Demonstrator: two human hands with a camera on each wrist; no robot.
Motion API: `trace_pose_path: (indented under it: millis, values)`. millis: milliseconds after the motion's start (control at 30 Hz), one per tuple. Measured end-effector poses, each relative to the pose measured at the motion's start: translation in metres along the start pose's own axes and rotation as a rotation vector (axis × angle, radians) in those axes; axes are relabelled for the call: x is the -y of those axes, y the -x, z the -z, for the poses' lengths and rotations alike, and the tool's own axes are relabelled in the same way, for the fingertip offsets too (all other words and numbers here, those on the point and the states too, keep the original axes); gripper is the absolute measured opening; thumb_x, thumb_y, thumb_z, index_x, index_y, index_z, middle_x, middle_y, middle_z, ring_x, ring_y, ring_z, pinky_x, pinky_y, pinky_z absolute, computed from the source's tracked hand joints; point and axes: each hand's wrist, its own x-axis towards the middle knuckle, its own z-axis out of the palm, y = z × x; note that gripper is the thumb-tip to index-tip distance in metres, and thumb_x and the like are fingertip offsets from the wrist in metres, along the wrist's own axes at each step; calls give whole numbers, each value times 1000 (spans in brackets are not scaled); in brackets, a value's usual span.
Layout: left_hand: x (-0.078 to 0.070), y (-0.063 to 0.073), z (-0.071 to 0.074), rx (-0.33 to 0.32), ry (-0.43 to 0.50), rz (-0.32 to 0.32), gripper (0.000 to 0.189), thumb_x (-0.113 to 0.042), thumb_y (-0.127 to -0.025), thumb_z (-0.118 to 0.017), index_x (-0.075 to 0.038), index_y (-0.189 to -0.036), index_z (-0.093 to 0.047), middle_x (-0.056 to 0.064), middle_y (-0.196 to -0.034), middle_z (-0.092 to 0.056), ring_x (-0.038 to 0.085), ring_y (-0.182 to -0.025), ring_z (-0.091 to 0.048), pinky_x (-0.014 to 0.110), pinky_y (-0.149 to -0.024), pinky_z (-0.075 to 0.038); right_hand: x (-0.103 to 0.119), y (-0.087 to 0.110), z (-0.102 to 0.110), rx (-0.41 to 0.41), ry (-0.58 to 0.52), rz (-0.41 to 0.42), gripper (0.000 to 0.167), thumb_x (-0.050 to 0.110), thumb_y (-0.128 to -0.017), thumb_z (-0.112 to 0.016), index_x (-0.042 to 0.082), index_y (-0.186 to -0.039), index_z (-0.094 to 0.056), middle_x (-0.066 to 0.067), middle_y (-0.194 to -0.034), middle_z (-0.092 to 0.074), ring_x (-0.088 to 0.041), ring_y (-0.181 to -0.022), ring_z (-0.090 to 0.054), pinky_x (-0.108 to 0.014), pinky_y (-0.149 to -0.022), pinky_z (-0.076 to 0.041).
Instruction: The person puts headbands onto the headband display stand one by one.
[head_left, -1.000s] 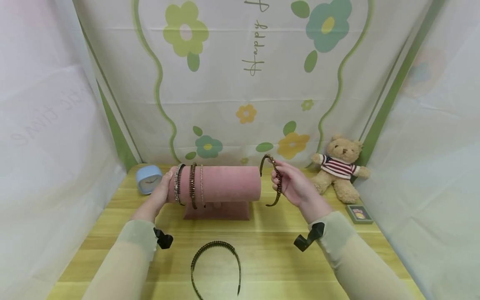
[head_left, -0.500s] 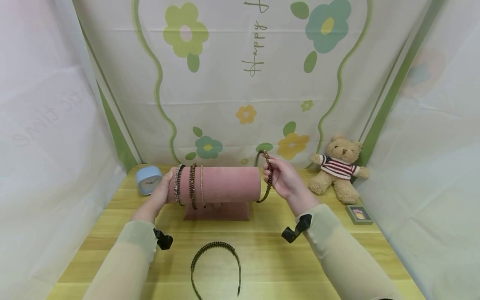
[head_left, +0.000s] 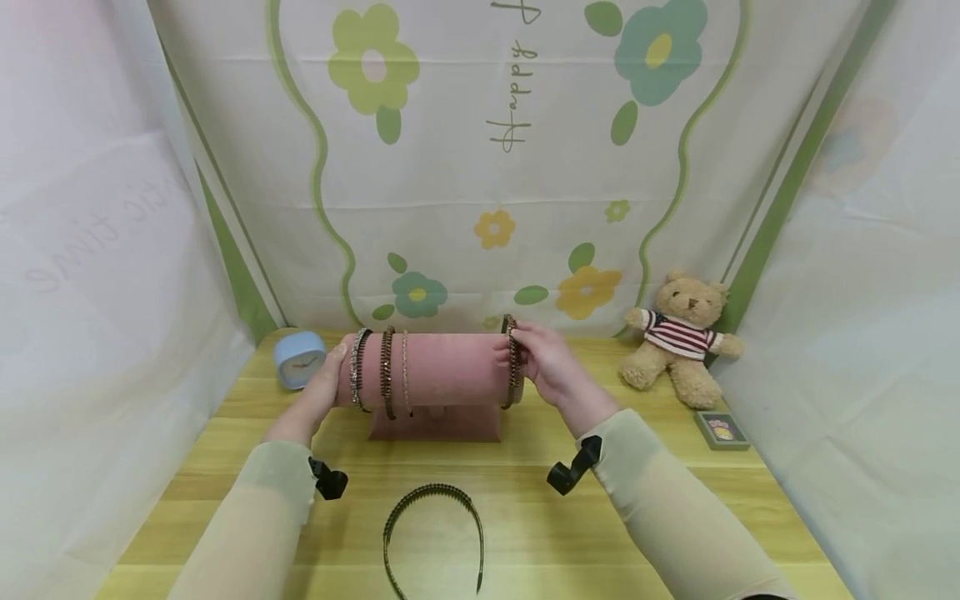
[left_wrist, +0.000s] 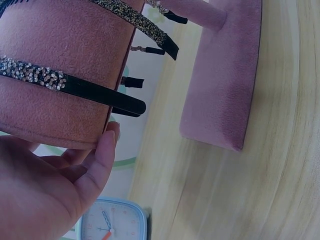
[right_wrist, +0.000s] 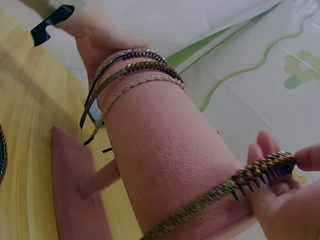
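A pink, velvety headband stand (head_left: 457,371) has a horizontal roll on a flat base. My left hand (head_left: 324,385) grips the roll's left end, its fingers at the end edge in the left wrist view. Three headbands sit round that side: a sparkly silver one (head_left: 356,371), a bronze one (head_left: 387,371) and a thin pale one (head_left: 406,371). My right hand (head_left: 553,371) pinches a bronze toothed headband (right_wrist: 192,211) between thumb and fingers; its band lies round the roll's right end. Its lower tip is cut off in the right wrist view.
Another dark headband (head_left: 437,488) lies on the wooden table (head_left: 540,533) in front of the stand. Behind my left hand stands a blue clock (head_left: 298,346). A teddy bear (head_left: 678,337) and a small framed picture (head_left: 722,431) are at the right.
My right hand has moved left, bringing the bronze headband from beside the roll's right end onto it. The left hand has stayed on the stand.
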Motion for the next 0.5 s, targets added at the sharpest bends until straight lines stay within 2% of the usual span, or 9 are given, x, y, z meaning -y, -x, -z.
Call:
trace_pose_path:
  millis: [167,267,400,500]
  values:
    - [-1,0,0,-2,9,4,91,-78,-92,-16,-19,-160,-4,15,-164,-6,37,-147,-10,55,-116,-10,1,-1,-4,-51,239,-5,48,10,-103,-49,-12,-144,-35,-16,-102,-72,-18,-87,-67,-32,-85,-49]
    - [-1,0,0,-1,10,6,90,-78,-93,-16,-19,-160,-3,15,-164,-6,37,-147,-9,55,-116,-10,3,0,-5,-83,346,-3,51,9,-99,-57,-10,-143,-39,-17,-106,-72,-19,-96,-65,-34,-89,-45]
    - [0,0,0,-1,2,5,92,-77,-93,-15,-15,-160,-4,18,-163,-6,38,-147,-10,55,-116,-11,4,0,-5,-102,396,-3,52,3,-95,-61,-8,-142,-42,-18,-113,-68,-24,-104,-60,-38,-92,-43]
    - [0,1,0,1,-6,4,95,-78,-93,-14,-11,-160,-5,19,-163,-7,38,-146,-11,55,-116,-11,3,0,-6,-112,443,19,51,0,-93,-63,-6,-140,-44,-16,-107,-62,-28,-102,-58,-40,-94,-44]
